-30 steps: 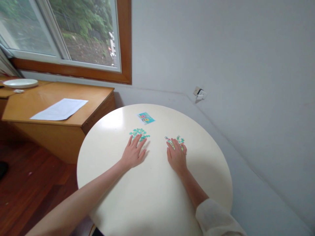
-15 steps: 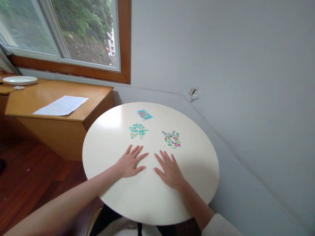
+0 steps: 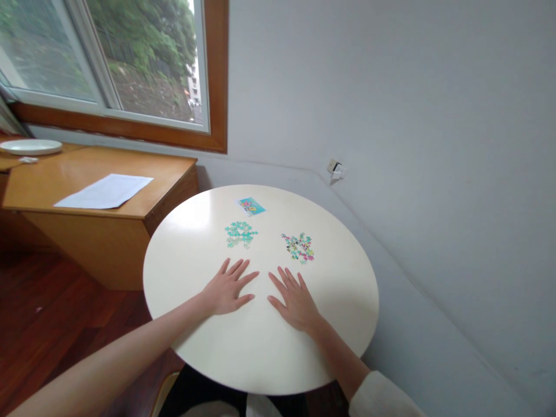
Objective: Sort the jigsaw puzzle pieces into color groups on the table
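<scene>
My left hand lies flat on the round cream table with its fingers spread, holding nothing. My right hand rests flat beside it, fingers apart and empty too. Beyond the left hand sits a cluster of teal puzzle pieces. Beyond the right hand lies a second cluster of multicoloured puzzle pieces. Neither hand touches a cluster. A small blue picture card lies near the table's far edge.
A wooden desk stands to the left under a window, with a white sheet of paper and a white plate on it. A grey wall runs behind and to the right. A wall socket sits low on it.
Both hands have drawn back from the puzzle clusters toward me and now lie flat on bare table. The clusters stay where they were.
</scene>
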{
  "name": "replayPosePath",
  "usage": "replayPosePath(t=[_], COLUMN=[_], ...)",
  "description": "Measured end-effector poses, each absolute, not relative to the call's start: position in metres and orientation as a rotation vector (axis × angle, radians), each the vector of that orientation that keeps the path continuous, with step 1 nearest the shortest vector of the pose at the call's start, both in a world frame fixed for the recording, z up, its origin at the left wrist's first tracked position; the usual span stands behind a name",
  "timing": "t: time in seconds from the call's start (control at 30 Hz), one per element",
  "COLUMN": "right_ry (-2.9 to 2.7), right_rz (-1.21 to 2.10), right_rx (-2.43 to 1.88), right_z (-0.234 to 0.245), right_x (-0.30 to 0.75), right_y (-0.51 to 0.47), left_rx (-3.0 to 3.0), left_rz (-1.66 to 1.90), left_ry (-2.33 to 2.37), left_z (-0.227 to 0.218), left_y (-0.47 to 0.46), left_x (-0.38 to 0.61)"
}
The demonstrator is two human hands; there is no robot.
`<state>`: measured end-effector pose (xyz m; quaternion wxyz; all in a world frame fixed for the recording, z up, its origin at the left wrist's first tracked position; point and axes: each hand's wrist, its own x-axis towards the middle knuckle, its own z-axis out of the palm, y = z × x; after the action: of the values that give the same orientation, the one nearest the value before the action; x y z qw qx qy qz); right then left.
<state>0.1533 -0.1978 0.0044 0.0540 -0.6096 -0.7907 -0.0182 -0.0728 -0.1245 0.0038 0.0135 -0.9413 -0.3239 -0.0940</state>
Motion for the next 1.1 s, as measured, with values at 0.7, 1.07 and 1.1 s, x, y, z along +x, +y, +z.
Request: replayPosePath(t=[0.7,1.07,1.1], right_ry=[-2.359,-2.354,-2.353], right_rz=[-0.062,-0.088,-0.095], right_rx=[-1.846,-1.834,-1.830], right_z=[0.0047,0.0040,0.0042], right_x=[0.1533,0.1529,0.1529], right_y=[-0.1993,-0.1998,-0.1999], left_rx=[-2.938,-2.934,-2.934], left_rz=[-0.371,-0.360,-0.356], left_ry=[-1.011,-1.016,-1.015], left_z=[0.0035,0.0041,0.0046], left_y=[-0.1251,-0.1252,-0.1253], left_x=[-0.0731,-0.0729,-0.0728])
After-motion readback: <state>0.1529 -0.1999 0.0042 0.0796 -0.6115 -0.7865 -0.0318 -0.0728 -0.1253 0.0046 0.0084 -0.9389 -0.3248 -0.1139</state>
